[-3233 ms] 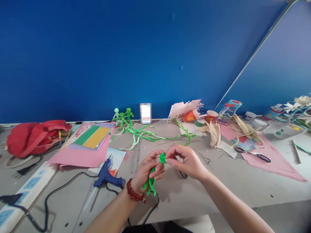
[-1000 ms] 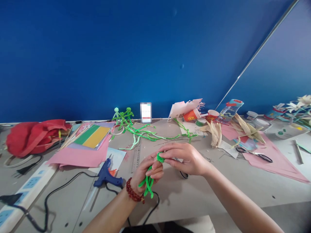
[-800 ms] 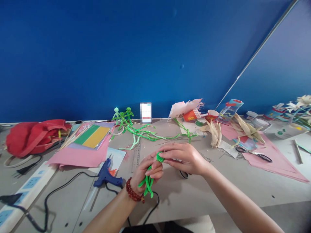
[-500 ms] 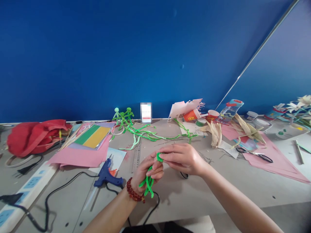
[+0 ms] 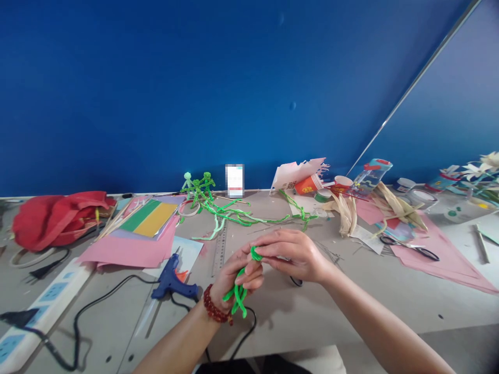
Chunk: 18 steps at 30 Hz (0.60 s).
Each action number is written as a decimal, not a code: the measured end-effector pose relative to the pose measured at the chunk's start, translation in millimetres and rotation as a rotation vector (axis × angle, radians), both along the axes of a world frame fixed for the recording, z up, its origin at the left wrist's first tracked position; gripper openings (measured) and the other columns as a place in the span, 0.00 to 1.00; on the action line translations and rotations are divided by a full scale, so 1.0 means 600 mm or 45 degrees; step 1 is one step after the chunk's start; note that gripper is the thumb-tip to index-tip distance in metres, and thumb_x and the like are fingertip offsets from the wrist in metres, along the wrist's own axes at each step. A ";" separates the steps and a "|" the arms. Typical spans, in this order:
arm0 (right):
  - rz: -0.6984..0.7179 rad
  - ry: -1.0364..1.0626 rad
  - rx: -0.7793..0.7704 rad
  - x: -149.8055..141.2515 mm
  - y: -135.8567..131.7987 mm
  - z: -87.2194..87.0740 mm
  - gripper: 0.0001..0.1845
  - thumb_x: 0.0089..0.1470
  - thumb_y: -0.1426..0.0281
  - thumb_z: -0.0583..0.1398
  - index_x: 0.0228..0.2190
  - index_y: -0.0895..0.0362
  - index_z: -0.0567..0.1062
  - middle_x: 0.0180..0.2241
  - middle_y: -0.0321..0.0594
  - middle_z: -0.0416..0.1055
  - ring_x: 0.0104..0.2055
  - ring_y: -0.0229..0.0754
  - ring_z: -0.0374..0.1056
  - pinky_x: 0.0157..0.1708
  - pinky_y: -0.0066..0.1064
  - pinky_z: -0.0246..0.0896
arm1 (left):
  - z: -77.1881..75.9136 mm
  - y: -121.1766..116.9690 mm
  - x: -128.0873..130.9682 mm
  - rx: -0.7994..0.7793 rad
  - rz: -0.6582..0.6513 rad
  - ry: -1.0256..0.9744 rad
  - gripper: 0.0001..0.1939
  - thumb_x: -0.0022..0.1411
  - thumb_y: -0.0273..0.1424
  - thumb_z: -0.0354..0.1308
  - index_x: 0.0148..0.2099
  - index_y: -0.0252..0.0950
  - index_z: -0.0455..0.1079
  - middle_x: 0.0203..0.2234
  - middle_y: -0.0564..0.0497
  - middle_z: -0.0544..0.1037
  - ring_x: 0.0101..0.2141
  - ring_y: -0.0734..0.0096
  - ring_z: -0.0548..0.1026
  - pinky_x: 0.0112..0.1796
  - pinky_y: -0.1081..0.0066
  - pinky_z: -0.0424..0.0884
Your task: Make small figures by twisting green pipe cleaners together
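My left hand [image 5: 236, 275], with a red bead bracelet at the wrist, is closed round bright green pipe cleaners [image 5: 238, 297]. Their loose ends hang below the palm, and a coiled knob of the same green sticks out above the thumb. My right hand [image 5: 296, 254] pinches that knob between thumb and fingertips, so part of it is hidden. Behind the hands stand several small green pipe-cleaner figures [image 5: 198, 187], with loose green pipe cleaners [image 5: 249, 222] strewn beside them.
A blue glue gun [image 5: 173, 280] and its cable lie at the left, near a white power strip [image 5: 50, 306]. Pink paper [image 5: 132, 249] and a red bag [image 5: 62, 221] are behind them. Scissors [image 5: 411, 248], a red paper cup [image 5: 309, 184] and dried husks [image 5: 345, 215] lie to the right.
Since the oldest frame my right hand has turned, its fingers now lying flatter over the green knob. The knob has shifted slightly left and down. In the last second the hands have barely moved.
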State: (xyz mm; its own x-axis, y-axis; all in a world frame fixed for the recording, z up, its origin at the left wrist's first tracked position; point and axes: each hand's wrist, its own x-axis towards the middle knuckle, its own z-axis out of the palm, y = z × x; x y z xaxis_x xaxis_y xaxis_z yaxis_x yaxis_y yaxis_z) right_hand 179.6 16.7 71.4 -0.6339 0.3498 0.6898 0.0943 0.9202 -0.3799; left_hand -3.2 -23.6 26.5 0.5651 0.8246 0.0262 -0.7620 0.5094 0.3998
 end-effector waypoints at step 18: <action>-0.009 0.058 -0.158 0.000 -0.009 0.002 0.15 0.59 0.71 0.63 0.49 0.55 0.74 0.47 0.47 0.77 0.48 0.42 0.75 0.46 0.34 0.72 | -0.011 0.003 0.002 0.110 0.005 0.041 0.04 0.62 0.24 0.60 0.41 0.33 0.72 0.16 0.60 0.66 0.12 0.89 0.42 0.16 0.85 0.55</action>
State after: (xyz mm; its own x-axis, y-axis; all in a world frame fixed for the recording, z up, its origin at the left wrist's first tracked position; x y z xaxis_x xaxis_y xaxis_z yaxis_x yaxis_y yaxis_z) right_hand 179.5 11.5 72.6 -0.5999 0.4388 0.6690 0.0810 0.8652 -0.4949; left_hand -2.0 -21.6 19.6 0.5636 0.8222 0.0790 -0.7498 0.4691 0.4666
